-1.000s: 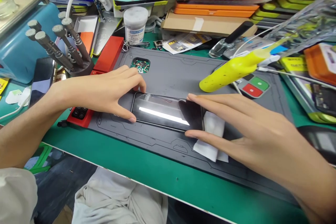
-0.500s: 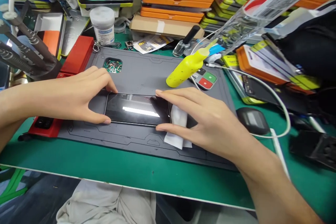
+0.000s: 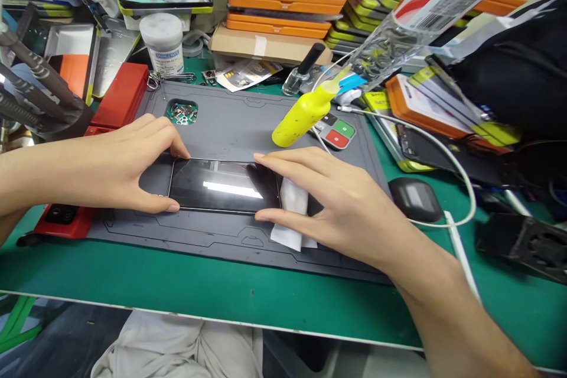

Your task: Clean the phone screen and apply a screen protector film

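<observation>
Two hands: both on one phone (image 3: 221,186), fingers spread apart, none curled shut
Left hand (image 3: 110,168): forefinger on the phone's far left corner, thumb at its near left corner
Right hand (image 3: 349,207): forefinger along the far right edge, thumb at the near right corner, palm over a white wipe (image 3: 290,218)
Phone: flat, screen up, glare streak across the glass, lying on the grey mat (image 3: 248,124) on the green counter (image 3: 221,289)
Behind: yellow bottle (image 3: 303,115) tilted on the mat, just beside a red-and-green button pad (image 3: 339,133)
Far left: white jar (image 3: 162,44), red box (image 3: 119,94)
</observation>
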The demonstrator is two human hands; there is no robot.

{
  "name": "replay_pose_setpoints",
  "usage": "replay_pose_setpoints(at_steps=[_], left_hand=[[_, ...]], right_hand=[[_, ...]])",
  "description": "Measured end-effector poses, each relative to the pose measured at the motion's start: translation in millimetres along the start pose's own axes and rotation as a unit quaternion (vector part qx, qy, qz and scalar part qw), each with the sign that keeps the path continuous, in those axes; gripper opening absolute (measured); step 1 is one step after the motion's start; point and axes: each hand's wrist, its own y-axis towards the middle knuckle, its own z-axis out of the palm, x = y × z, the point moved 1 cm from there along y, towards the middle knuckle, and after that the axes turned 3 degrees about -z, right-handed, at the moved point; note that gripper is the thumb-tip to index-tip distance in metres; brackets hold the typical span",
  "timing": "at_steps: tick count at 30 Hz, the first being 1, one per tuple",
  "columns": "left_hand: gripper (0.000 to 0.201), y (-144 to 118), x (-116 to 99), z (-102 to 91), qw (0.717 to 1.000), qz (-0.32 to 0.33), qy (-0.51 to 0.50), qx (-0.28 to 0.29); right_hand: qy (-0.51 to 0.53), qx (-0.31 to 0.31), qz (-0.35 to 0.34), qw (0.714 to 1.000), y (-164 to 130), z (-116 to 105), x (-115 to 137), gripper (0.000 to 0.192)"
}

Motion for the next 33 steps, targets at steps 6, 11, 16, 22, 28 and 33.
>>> replay_pose_setpoints(at_steps=[6, 11, 16, 22, 28, 33], left_hand=[[0.082, 0, -2, -0.2, 0.998, 0.047, 0.017, -0.03], [0.086, 0, -14, -4.7, 1.0, -0.014, 0.017, -0.003], [0.085, 1, -17, -7.2, 1.0, -0.025, 0.005, 0.005], [0.086, 1, -22, -8.1, 0.999, -0.028, 0.016, 0.011], [0.084, 1, -19, -6.7, 1.0, -0.018, 0.007, 0.003], [0.084, -2, -9, -2.5, 1.0, 0.002, 0.03, -0.002]], right_hand=[[0.002, 0.002, 0.0, 1.0, 0, -1, 0, 0.055], [-0.014, 0.003, -0.017, 1.0, 1, 0, 0, 0.059], [-0.021, 0.002, -0.018, 1.0, 1, -1, 0, 0.058], [-0.014, 0.01, -0.024, 1.0, 2, -3, -1, 0.059], [-0.009, 0.015, -0.023, 1.0, 2, -3, -2, 0.06], [-0.002, 0.011, -0.023, 1.0, 2, -1, -4, 0.061]])
